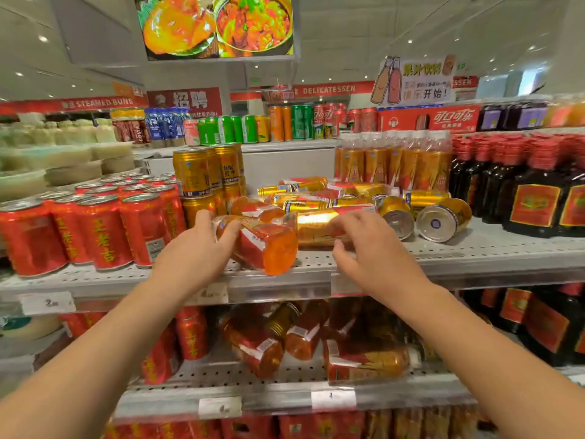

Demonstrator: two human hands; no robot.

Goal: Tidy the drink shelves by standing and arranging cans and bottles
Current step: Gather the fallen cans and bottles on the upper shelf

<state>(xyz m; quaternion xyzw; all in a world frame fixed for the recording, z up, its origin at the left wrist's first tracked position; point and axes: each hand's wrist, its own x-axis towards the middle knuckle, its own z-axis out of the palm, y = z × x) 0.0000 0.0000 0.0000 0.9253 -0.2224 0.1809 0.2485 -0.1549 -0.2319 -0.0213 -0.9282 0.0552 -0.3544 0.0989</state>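
Left hand (196,245) seemingly grips orange-liquid bottle (267,248).

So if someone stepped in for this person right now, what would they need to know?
Left hand grips the orange bottle, lying on its side at the shelf front.
Right hand grips a toppled gold can beside it.
Done: red cans stand in rows at left; stacked gold cans stand beside them.
Left: stand both held items, then the heap of fallen cans behind, then the tumbled bottles on the lower shelf.
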